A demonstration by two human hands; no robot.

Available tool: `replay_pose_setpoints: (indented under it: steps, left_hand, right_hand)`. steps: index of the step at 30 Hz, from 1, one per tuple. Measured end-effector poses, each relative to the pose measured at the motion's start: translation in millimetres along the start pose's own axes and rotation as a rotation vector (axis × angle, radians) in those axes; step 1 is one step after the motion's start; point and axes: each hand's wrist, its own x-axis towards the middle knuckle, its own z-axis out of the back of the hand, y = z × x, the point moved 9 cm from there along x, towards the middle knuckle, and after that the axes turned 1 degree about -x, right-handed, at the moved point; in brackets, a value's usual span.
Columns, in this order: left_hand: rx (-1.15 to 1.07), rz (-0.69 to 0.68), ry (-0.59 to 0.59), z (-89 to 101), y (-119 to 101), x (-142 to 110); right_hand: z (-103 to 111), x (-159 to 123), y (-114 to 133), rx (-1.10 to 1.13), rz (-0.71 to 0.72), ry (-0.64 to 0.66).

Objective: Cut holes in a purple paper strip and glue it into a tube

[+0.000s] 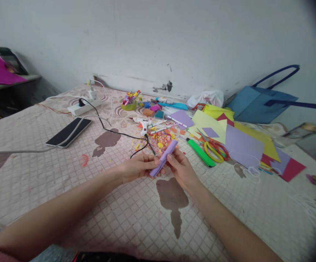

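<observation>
A narrow folded strip of purple paper is held at a slant above the patterned cloth. My left hand pinches its lower end between thumb and fingers. Higher up the strip, my right hand grips it with the thumb on top. The fingers behind the paper are partly hidden. Just beyond the hands lies a heap of small colourful paper scraps, with a white glue gun beside it. To the right of the hands rest a green box cutter and scissors with yellow and red handles.
Coloured paper sheets spread to the right, before a blue bag. On the left are a phone and a power strip, whose cables cross the cloth. A small bowl of paper pieces stands near the wall.
</observation>
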Motion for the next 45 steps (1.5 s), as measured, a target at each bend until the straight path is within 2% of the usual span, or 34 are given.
replay_pose_setpoints:
  steps: [5, 11, 19, 23, 29, 32, 34, 36, 40, 42, 45]
  left_hand:
    - [-0.073, 0.007, 0.013, -1.0, 1, 0]
    - [-0.113, 0.005, 0.009, -1.4, 2, 1]
    - [-0.104, -0.056, -0.08, 18.8, -15, 1]
    - [-0.086, -0.064, -0.117, 25.7, -19, 0]
    - [-0.081, -0.066, -0.134, 26.5, -18, 1]
    - [-0.075, -0.063, -0.124, 25.8, -17, 1]
    - [-0.069, -0.059, -0.114, 24.7, -16, 1]
    - [-0.061, -0.052, -0.099, 22.7, -15, 1]
    - [-0.041, -0.025, -0.05, 15.7, -11, -1]
    - [-0.026, -0.003, -0.016, 11.1, -8, -1]
    - [-0.001, 0.044, 0.041, 3.5, -4, -2]
  right_hand:
    - [-6, -3, -2, -0.028, -0.003, 0.027]
    - [0, 0, -3, -0.091, 0.04, 0.017]
    - [6, 3, 10, -0.326, 0.069, 0.056]
    - [21, 2, 28, -0.381, 0.152, -0.077]
    - [72, 7, 62, -0.323, 0.357, -0.389]
    - [78, 6, 67, -0.394, 0.385, -0.445]
    - [70, 5, 63, -0.458, 0.362, -0.411]
    - [56, 5, 55, -0.481, 0.303, -0.32]
    - [28, 6, 32, -0.24, 0.105, -0.104]
    - [22, 6, 26, -0.146, 0.045, -0.059]
    - [20, 5, 21, -0.128, 0.013, -0.045]
